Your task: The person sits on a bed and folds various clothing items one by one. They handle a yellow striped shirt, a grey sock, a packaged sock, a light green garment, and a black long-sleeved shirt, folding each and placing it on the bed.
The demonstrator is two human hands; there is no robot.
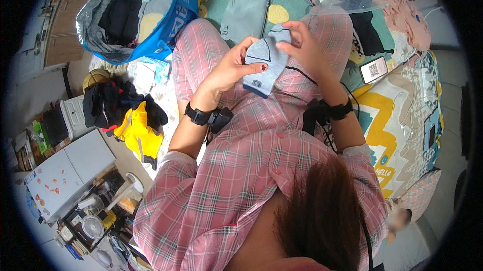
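My left hand (236, 60) grips light grey socks (278, 70) above my lap, its thumb lying across the fabric. The socks have thin dark lines near heel and toe, and a navy cuff points towards me. My right hand (305, 48) has its thumb and fingers around the toe end, at the upper right of the socks. They appear to be a pair laid together, though the overlap partly hides this. Beyond my hands, a flat grey pouch (243, 14) lies on the green patterned bedding (211, 3). Black straps with small devices circle both wrists.
A large blue bag (181, 18) of folded clothes stands at the upper left. Dark and yellow clothes (137, 131) are heaped at left. On the right lie a phone (373, 70), pink fabric (405, 16) and cables. A person (396, 222) is at lower right.
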